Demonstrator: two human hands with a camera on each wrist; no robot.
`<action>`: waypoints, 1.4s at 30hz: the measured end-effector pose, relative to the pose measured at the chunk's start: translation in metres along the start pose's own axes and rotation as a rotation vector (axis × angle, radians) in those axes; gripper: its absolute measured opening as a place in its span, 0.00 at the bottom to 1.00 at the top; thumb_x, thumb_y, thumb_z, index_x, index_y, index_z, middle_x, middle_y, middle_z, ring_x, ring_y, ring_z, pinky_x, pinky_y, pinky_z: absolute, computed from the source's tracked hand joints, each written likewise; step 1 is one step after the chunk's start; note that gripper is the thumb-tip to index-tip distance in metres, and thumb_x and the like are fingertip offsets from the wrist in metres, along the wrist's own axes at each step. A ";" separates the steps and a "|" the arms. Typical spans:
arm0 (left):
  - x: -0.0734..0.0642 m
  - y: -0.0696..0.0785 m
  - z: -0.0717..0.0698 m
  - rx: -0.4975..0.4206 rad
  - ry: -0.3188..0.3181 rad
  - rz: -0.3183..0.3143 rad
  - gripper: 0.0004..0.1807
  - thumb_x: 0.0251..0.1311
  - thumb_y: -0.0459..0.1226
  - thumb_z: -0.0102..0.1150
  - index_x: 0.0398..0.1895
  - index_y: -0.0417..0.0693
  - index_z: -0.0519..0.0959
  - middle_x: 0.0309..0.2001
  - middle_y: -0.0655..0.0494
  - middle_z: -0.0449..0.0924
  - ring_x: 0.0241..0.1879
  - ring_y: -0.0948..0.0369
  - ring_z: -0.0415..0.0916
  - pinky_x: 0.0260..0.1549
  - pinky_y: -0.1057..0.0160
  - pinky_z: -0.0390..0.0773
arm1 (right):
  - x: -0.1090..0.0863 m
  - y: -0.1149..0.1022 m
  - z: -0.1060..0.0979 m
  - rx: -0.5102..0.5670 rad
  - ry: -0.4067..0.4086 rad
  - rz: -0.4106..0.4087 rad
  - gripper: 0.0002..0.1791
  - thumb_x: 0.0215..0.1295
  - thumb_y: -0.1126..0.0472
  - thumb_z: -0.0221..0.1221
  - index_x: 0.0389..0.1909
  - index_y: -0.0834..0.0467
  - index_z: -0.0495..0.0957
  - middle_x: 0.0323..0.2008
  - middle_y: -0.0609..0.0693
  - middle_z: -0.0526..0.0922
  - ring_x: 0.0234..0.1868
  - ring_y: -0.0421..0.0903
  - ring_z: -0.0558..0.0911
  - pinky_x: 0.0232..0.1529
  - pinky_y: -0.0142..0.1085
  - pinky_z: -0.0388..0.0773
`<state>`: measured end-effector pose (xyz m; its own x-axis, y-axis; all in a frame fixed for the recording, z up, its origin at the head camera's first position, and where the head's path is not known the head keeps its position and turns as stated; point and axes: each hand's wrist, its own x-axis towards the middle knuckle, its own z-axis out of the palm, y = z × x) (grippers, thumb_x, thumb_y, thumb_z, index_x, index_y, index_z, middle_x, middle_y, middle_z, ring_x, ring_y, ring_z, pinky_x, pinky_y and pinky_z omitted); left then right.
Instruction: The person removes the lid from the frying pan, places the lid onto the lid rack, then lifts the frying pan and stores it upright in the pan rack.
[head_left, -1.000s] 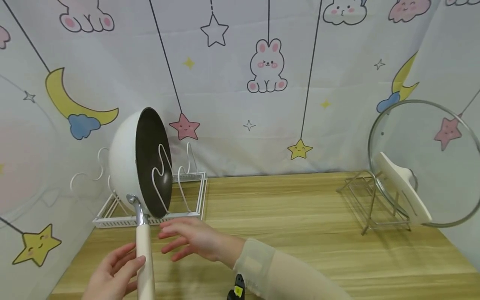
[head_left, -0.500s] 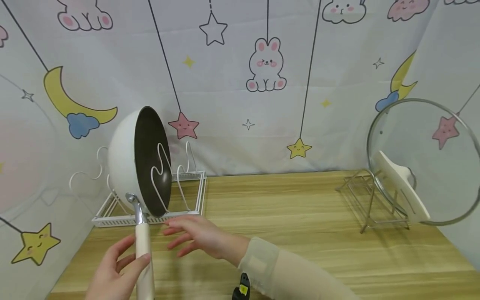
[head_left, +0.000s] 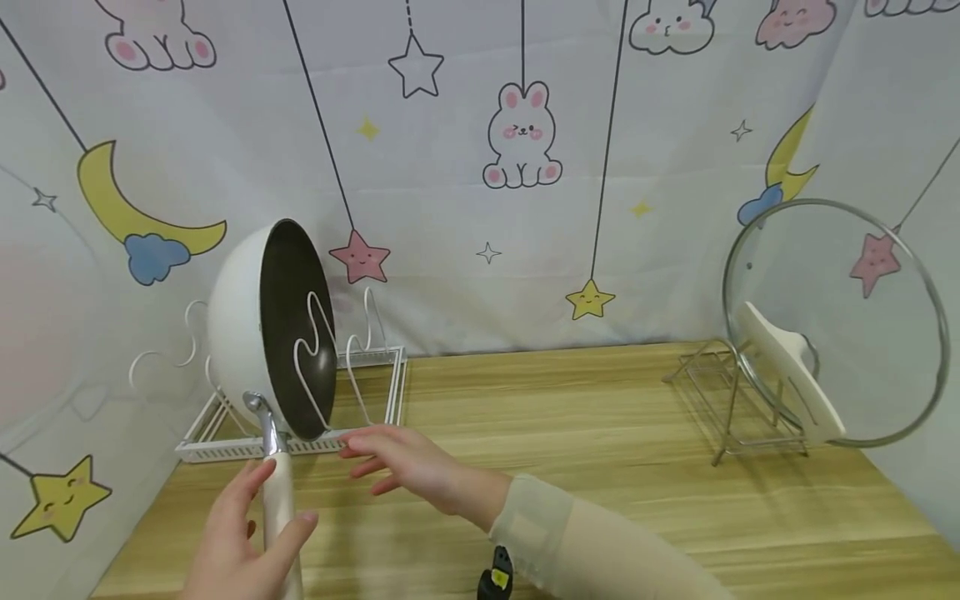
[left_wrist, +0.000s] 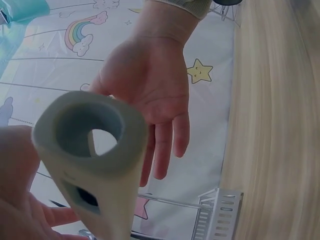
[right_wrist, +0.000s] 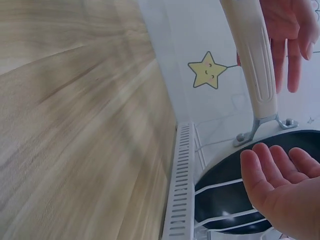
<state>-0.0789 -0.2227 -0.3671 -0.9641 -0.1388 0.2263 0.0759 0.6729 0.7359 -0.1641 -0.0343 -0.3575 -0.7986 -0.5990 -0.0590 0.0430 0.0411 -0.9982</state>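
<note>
Writing: none readable. Left hand (head_left: pixel 240 542) loosely cups pan handle (head_left: pixel 279 508); right hand (head_left: pixel 408 467) flat.

Wooden table (head_left: pixel 585 467); cartoon backdrop (head_left: pixel 465 167) of bunnies, stars, moons
</note>
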 end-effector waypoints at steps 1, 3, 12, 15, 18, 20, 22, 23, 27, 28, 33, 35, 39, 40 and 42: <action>0.000 0.000 0.000 0.009 0.002 0.012 0.40 0.53 0.38 0.65 0.67 0.34 0.58 0.69 0.29 0.48 0.64 0.34 0.52 0.50 0.34 0.65 | -0.001 0.000 -0.001 -0.014 0.004 -0.003 0.25 0.70 0.49 0.45 0.60 0.58 0.71 0.56 0.54 0.78 0.54 0.51 0.80 0.44 0.37 0.79; 0.000 0.001 0.001 0.025 0.011 0.038 0.40 0.51 0.39 0.66 0.66 0.35 0.60 0.69 0.29 0.48 0.65 0.32 0.51 0.52 0.32 0.62 | -0.003 -0.001 -0.003 -0.036 0.016 -0.009 0.24 0.70 0.49 0.46 0.60 0.58 0.72 0.56 0.53 0.78 0.54 0.51 0.80 0.44 0.36 0.79; 0.000 0.008 0.006 0.063 0.013 0.144 0.41 0.48 0.40 0.68 0.65 0.36 0.61 0.70 0.27 0.46 0.64 0.29 0.50 0.50 0.27 0.59 | -0.007 -0.003 -0.015 -0.118 0.064 -0.018 0.22 0.69 0.48 0.48 0.59 0.53 0.73 0.53 0.51 0.80 0.52 0.44 0.78 0.48 0.38 0.76; 0.000 0.012 0.007 0.097 -0.023 0.143 0.43 0.50 0.42 0.67 0.67 0.36 0.59 0.71 0.28 0.44 0.65 0.29 0.50 0.50 0.26 0.58 | -0.009 -0.003 -0.019 -0.148 0.073 -0.025 0.22 0.69 0.48 0.48 0.59 0.53 0.73 0.51 0.50 0.80 0.52 0.43 0.77 0.50 0.39 0.76; 0.000 0.016 0.007 0.122 -0.060 0.120 0.44 0.52 0.44 0.66 0.68 0.36 0.57 0.71 0.29 0.42 0.66 0.30 0.48 0.52 0.26 0.56 | -0.012 -0.002 -0.024 -0.176 0.074 -0.034 0.23 0.69 0.48 0.47 0.60 0.53 0.72 0.52 0.51 0.80 0.53 0.43 0.76 0.50 0.38 0.75; 0.000 0.019 0.007 0.135 -0.077 0.105 0.44 0.52 0.46 0.66 0.68 0.36 0.57 0.72 0.30 0.40 0.67 0.30 0.47 0.53 0.26 0.56 | -0.013 -0.002 -0.027 -0.191 0.071 -0.035 0.24 0.69 0.48 0.47 0.61 0.53 0.71 0.53 0.51 0.79 0.54 0.44 0.76 0.51 0.38 0.74; 0.000 0.022 0.008 0.138 -0.089 0.096 0.45 0.53 0.47 0.66 0.68 0.36 0.57 0.72 0.30 0.39 0.67 0.30 0.46 0.54 0.27 0.55 | -0.015 -0.002 -0.030 -0.205 0.066 -0.036 0.25 0.69 0.48 0.47 0.62 0.54 0.70 0.55 0.51 0.78 0.55 0.44 0.76 0.51 0.37 0.74; 0.000 0.023 0.009 0.143 -0.097 0.089 0.45 0.53 0.48 0.66 0.69 0.37 0.57 0.72 0.30 0.39 0.67 0.30 0.46 0.54 0.27 0.55 | -0.016 -0.002 -0.032 -0.209 0.063 -0.037 0.25 0.69 0.48 0.46 0.62 0.54 0.70 0.55 0.51 0.78 0.55 0.45 0.75 0.51 0.37 0.74; 0.000 0.028 0.010 0.147 -0.117 0.073 0.46 0.53 0.50 0.65 0.70 0.38 0.56 0.73 0.32 0.36 0.66 0.26 0.41 0.57 0.26 0.49 | -0.018 -0.002 -0.037 -0.229 0.059 -0.050 0.25 0.70 0.48 0.46 0.63 0.55 0.69 0.58 0.52 0.76 0.57 0.47 0.74 0.53 0.37 0.73; -0.001 0.029 0.011 0.147 -0.121 0.071 0.47 0.53 0.51 0.65 0.70 0.38 0.55 0.73 0.32 0.35 0.66 0.25 0.40 0.58 0.26 0.46 | -0.019 -0.002 -0.038 -0.234 0.060 -0.055 0.25 0.70 0.48 0.46 0.63 0.56 0.69 0.59 0.52 0.75 0.58 0.47 0.74 0.54 0.38 0.72; 0.000 0.034 0.013 0.156 -0.111 0.107 0.46 0.53 0.51 0.65 0.70 0.38 0.56 0.73 0.31 0.37 0.68 0.28 0.39 0.60 0.27 0.38 | -0.021 -0.001 -0.043 -0.273 0.082 -0.064 0.26 0.69 0.48 0.46 0.63 0.56 0.69 0.61 0.53 0.74 0.60 0.49 0.73 0.58 0.42 0.71; 0.001 0.036 0.013 0.164 -0.110 0.120 0.46 0.53 0.51 0.65 0.69 0.38 0.57 0.72 0.30 0.39 0.69 0.31 0.40 0.60 0.26 0.39 | -0.022 -0.001 -0.046 -0.283 0.086 -0.068 0.26 0.69 0.47 0.46 0.64 0.55 0.68 0.61 0.54 0.73 0.61 0.50 0.72 0.58 0.43 0.71; 0.002 0.042 0.012 0.203 -0.133 0.122 0.47 0.53 0.54 0.64 0.69 0.39 0.57 0.71 0.30 0.42 0.69 0.32 0.42 0.58 0.25 0.44 | -0.025 -0.001 -0.053 -0.286 0.086 -0.067 0.27 0.69 0.46 0.45 0.64 0.56 0.67 0.62 0.54 0.72 0.63 0.51 0.71 0.61 0.46 0.69; 0.003 0.043 0.011 0.214 -0.141 0.122 0.47 0.53 0.54 0.64 0.69 0.38 0.57 0.71 0.30 0.42 0.69 0.32 0.43 0.58 0.25 0.45 | -0.025 -0.001 -0.055 -0.283 0.085 -0.068 0.28 0.69 0.46 0.45 0.65 0.56 0.67 0.63 0.54 0.72 0.64 0.51 0.70 0.62 0.47 0.68; 0.004 0.047 0.011 0.249 -0.160 0.116 0.47 0.53 0.55 0.63 0.69 0.38 0.57 0.71 0.30 0.43 0.68 0.31 0.43 0.57 0.25 0.47 | -0.027 -0.001 -0.058 -0.283 0.089 -0.062 0.28 0.69 0.46 0.46 0.65 0.57 0.67 0.63 0.53 0.72 0.64 0.51 0.70 0.64 0.48 0.66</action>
<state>-0.0817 -0.1834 -0.3390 -0.9820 0.0516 0.1818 0.1417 0.8374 0.5280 -0.1773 0.0286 -0.3548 -0.8446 -0.5352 0.0153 -0.1666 0.2357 -0.9574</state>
